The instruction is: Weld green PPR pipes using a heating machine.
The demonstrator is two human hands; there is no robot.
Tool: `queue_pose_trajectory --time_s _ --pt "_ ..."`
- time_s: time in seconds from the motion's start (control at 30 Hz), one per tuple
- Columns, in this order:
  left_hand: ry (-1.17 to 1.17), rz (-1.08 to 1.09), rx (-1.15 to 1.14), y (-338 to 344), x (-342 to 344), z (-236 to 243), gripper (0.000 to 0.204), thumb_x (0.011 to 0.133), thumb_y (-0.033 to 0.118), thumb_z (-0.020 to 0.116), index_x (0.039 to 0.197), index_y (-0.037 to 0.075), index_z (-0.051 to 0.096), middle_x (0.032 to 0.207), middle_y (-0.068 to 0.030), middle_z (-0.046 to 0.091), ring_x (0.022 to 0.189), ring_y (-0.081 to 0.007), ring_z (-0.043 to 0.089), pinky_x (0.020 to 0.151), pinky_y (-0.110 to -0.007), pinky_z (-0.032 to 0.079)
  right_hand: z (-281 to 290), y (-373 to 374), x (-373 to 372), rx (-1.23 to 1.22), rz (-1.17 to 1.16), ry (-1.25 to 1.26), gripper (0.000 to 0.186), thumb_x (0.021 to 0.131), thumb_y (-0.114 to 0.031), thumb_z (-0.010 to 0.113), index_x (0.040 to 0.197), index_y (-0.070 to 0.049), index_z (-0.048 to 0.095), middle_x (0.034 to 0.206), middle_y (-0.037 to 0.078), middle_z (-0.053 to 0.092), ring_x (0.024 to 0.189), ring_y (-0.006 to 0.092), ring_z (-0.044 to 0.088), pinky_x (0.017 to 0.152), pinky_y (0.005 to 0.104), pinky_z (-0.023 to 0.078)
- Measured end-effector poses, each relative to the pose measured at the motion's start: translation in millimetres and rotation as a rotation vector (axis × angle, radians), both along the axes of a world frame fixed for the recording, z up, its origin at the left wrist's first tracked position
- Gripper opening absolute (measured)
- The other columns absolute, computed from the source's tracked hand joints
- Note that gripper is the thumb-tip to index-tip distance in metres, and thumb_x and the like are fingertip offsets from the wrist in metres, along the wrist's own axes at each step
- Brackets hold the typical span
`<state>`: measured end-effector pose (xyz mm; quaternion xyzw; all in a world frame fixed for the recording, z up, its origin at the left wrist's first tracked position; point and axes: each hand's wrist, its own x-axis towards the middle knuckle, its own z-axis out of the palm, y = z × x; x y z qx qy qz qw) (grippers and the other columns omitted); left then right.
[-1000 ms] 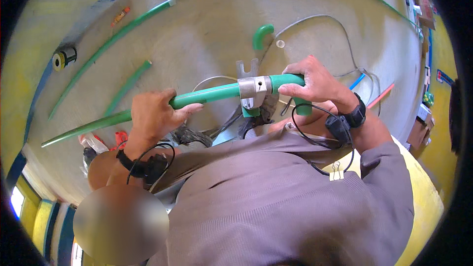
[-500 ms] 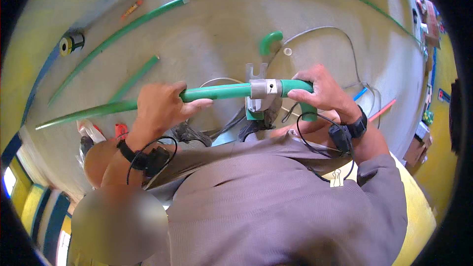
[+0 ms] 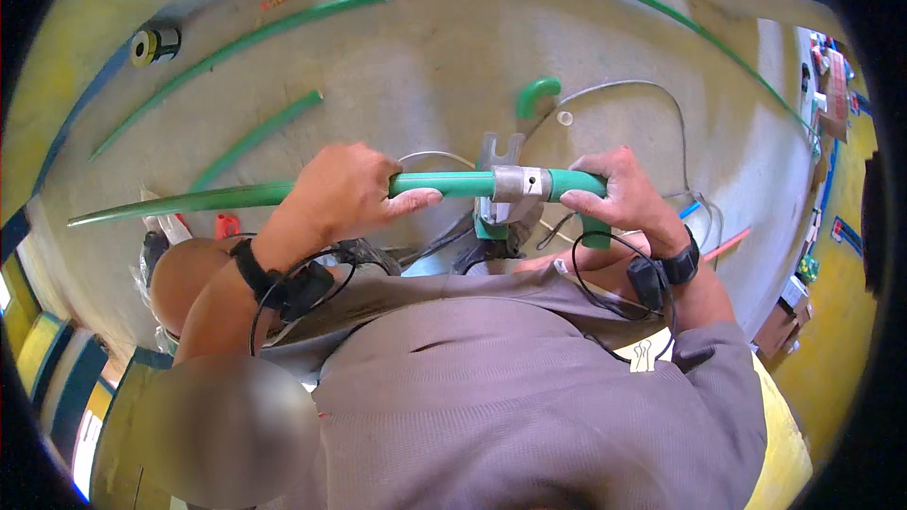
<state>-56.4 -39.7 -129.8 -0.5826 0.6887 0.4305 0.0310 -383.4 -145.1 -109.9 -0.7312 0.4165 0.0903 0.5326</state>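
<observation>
My left hand point(image 3: 345, 191) is closed around a long green plastic pipe point(image 3: 449, 185), thumb lying along it toward the right. The pipe's right end meets a grey metal socket of a pipe fusion welder point(image 3: 507, 185), which stands between my legs with a forked bracket on its far side. A green elbow fitting point(image 3: 595, 229) sits against the socket's other side, bent down toward me. My right hand point(image 3: 625, 191) grips this elbow, with fingers over its top and thumb pressed on its near side. How deep pipe and elbow sit on the sockets is hidden.
More green pipes point(image 3: 255, 38) lie on the floor ahead. A loose green elbow point(image 3: 538, 94), a small white ring point(image 3: 565, 118) and a grey cable point(image 3: 675, 99) lie beyond the welder. A wire spool point(image 3: 156, 45) stands far left; boxes point(image 3: 784, 321) line the right wall.
The view has shifted slightly. My left hand is closer to the welder, with less pipe showing between them. My right hand keeps its hold on the elbow.
</observation>
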Motion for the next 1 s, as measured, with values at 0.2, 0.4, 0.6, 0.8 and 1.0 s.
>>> queue_pose_trajectory --time_s 0.2,0.4,0.6,0.8,1.0 --pt "-0.036 -0.008 0.031 -4 0 3 0.063 0.082 0.064 0.059 0.07 0.003 0.069 0.053 -0.0184 0.053 0.053 -0.0383 0.055 0.053 -0.046 0.046 -3 6 0 -0.099 0.002 -0.015 0.034 0.072 -0.032 0.077 0.083 0.0 0.071 0.062 0.016 0.064 0.056 0.0259 0.064 0.055 0.035 0.049" --pt "-0.024 0.015 0.034 -3 1 5 0.058 0.081 0.06 0.063 0.075 0.003 0.071 0.054 -0.0196 0.053 0.053 -0.0391 0.054 0.053 -0.046 0.045 -5 6 0 -0.222 0.047 -0.058 0.033 0.07 -0.032 0.078 0.08 -0.002 0.07 0.065 0.017 0.063 0.056 0.0304 0.061 0.054 0.0368 0.048" --pt "-0.038 0.02 0.007 -5 -3 8 0.061 0.081 0.063 0.062 0.074 0.003 0.071 0.055 -0.0197 0.054 0.055 -0.0393 0.056 0.055 -0.046 0.048 -11 7 -5 -0.291 0.066 -0.106 0.035 0.069 -0.036 0.079 0.077 -0.004 0.07 0.064 0.016 0.062 0.056 0.0318 0.061 0.054 0.0377 0.048" --pt "-0.015 0.052 0.039 -6 -4 10 0.057 0.081 0.058 0.064 0.077 0.002 0.072 0.056 -0.0205 0.054 0.053 -0.0387 0.054 0.053 -0.046 0.045 -11 8 -4 -0.271 0.015 -0.071 0.035 0.07 -0.039 0.078 0.077 -0.005 0.071 0.063 0.016 0.062 0.056 0.0324 0.06 0.054 0.0386 0.048" --pt "-0.013 0.055 0.022 -5 -3 8 0.056 0.08 0.056 0.065 0.074 0.001 0.071 0.056 -0.0207 0.054 0.053 -0.0386 0.054 0.053 -0.046 0.044 -11 10 -4 -0.298 0.044 -0.086 0.038 0.07 -0.043 0.077 0.078 -0.006 0.071 0.064 0.016 0.061 0.057 0.0333 0.061 0.054 0.0394 0.048"
